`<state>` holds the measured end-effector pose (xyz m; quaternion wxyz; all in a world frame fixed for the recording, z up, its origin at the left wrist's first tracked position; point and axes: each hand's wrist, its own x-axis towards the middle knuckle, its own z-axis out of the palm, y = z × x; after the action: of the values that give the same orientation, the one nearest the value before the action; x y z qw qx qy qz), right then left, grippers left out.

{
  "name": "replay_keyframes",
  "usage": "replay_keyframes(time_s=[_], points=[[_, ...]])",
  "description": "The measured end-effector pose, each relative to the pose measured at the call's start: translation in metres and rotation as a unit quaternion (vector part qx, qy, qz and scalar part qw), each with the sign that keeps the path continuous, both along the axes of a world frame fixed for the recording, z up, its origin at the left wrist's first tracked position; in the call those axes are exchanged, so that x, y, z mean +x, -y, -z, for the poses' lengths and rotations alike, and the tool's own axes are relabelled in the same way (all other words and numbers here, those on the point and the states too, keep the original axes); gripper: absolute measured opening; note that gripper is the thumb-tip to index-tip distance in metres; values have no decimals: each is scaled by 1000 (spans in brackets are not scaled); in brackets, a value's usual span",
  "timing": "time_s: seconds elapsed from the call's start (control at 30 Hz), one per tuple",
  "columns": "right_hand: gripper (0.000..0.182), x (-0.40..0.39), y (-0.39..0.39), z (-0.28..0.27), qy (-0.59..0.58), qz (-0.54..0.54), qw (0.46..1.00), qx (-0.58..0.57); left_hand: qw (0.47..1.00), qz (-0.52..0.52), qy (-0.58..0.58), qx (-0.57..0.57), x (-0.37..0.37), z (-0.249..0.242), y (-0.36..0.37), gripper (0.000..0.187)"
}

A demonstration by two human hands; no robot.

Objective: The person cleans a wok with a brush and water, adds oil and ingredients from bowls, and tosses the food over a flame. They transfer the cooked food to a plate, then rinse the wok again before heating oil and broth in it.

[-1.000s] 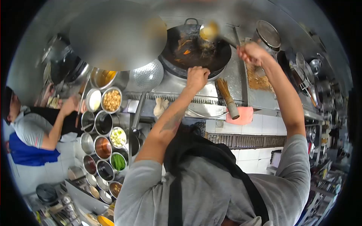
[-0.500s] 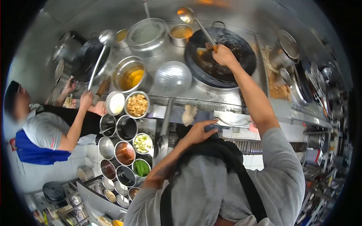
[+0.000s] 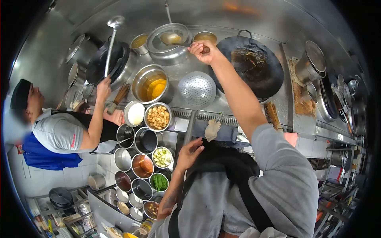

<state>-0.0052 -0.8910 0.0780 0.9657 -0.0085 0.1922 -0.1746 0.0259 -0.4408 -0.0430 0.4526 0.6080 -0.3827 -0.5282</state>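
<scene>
My right hand (image 3: 203, 52) is closed around the wooden-ended handle of a ladle (image 3: 171, 38). The ladle's bowl is tilted over a round steel pot with a domed top (image 3: 170, 55) at the back of the stove. To the right sits a black wok (image 3: 274, 81) with dark, oily residue inside. My left hand (image 3: 189, 154) is near the front of my apron, fingers partly stretched and nothing visible in it. Close to it are a perforated strainer (image 3: 197, 89), its handle pointing toward me, and a crumpled pale cloth (image 3: 212, 129) on the stove edge.
Steel pots of ingredients stand at my left, including peanuts (image 3: 158, 117), diced green vegetable (image 3: 162, 157) and chopped greens (image 3: 159, 182). Behind them is a pot of yellow oil (image 3: 137, 85). A co-worker (image 3: 65, 127) holds another ladle (image 3: 111, 47) at the left. A bamboo brush (image 3: 273, 115) lies right.
My right hand has moved left with the ladle, from over the wok to the domed pot. My left hand has drawn back from the stove edge. The view has shifted.
</scene>
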Motion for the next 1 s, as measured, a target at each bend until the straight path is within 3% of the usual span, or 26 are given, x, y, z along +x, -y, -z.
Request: replay_keyframes(time_s=[0.07, 0.13, 0.2, 0.27, 0.33, 0.4, 0.47, 0.53, 0.6, 0.63, 0.67, 0.7, 0.73, 0.77, 0.8, 0.83, 0.87, 0.9, 0.93, 0.97, 1.0], points=[[28, -40, -21, -9, 95, 1, 995, 11, 999, 34, -8, -1, -16, 0, 9, 46], [26, -87, -37, -32, 79, 19, 997, -19, 997, 70, -22, -4, -39, 2, 21, 46], [30, -144, -48, -52, 20, 15, 993, -118, 979, 186, 57, 67, -65, 9, 32, 50], [23, -201, -64, -81, -99, 21, 975, -197, 970, 220, 69, 72, -101, 44, 44, 47], [20, -255, -73, -100, -209, 16, 940, -268, 931, 244, 24, 272, -145, 65, 69, 42], [15, -301, -79, -108, -278, 28, 912, -301, 931, 252, 13, 263, -190, 136, 88, 44], [10, -344, -88, -110, -414, -29, 838, -355, 931, 258, -1, 257, -219, 215, 99, 45], [16, -378, -110, -104, -462, -24, 817, -344, 969, 119, -95, 193, -243, 272, 87, 49], [16, -411, -131, -97, -513, -21, 783, -351, 973, 93, -69, 198, -245, 239, 92, 56], [15, -429, -134, -79, -478, -26, 814, -329, 912, 289, 46, 288, -230, 218, 97, 57], [15, -439, -139, -54, -475, -19, 819, -322, 793, 465, 160, 361, -225, 184, 103, 59], [15, -446, -144, -26, -420, 4, 854, -306, 734, 549, 290, 275, -230, 138, 105, 63], [16, -451, -152, -7, -362, 29, 886, -289, 795, 529, 189, 230, -235, 105, 108, 65], [19, -447, -167, 1, -366, 67, 879, -299, 844, 498, 85, 178, -244, 69, 115, 70], [22, -435, -190, 4, -368, 100, 871, -311, 891, 340, -121, 277, -267, 10, 121, 79], [38, -428, -212, 1, -375, 115, 860, -326, 829, 289, -375, 299, -273, -21, 138, 91], [49, -426, -221, 11, -510, 144, 752, -392, 779, 251, -528, 229, -280, -44, 150, 100], [54, -436, -219, 36, -618, 111, 621, -469, 772, 170, -589, 167, -285, -66, 161, 97], [59, -453, -217, 72, -707, 76, 465, -528, 753, 95, -626, 179, -275, -79, 174, 85], [57, -467, -219, 114, -761, -2, 404, -508, 727, 23, -660, 187, -260, -91, 192, 73], [55, -480, -222, 161, -806, -79, 336, -481, 724, 64, -663, 181, -228, -69, 221, 59]])
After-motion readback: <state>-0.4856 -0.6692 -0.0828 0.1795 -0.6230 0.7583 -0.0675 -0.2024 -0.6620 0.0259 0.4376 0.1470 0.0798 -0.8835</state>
